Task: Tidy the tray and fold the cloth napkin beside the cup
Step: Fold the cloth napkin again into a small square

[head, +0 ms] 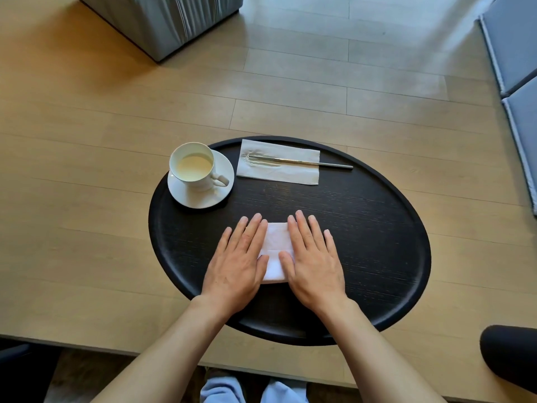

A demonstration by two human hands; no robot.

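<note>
A folded white cloth napkin (275, 248) lies near the front middle of the black oval tray (377, 234). My left hand (238, 261) lies flat on the napkin's left part, fingers spread. My right hand (313, 258) lies flat on its right part, also spread. Only a strip of cloth shows between them. At the tray's back left, a white cup (193, 167) with pale liquid stands on a white saucer (186, 196). A paper napkin (290, 175) lies at the back with a metal straw (325, 163) resting on it.
The tray rests on a light wooden surface (87, 170). A grey upholstered block (162, 21) stands at the far left and grey cushions (517, 53) at the right edge. A dark rounded object (511, 356) sits at the lower right. My legs (252, 391) show below the wooden edge.
</note>
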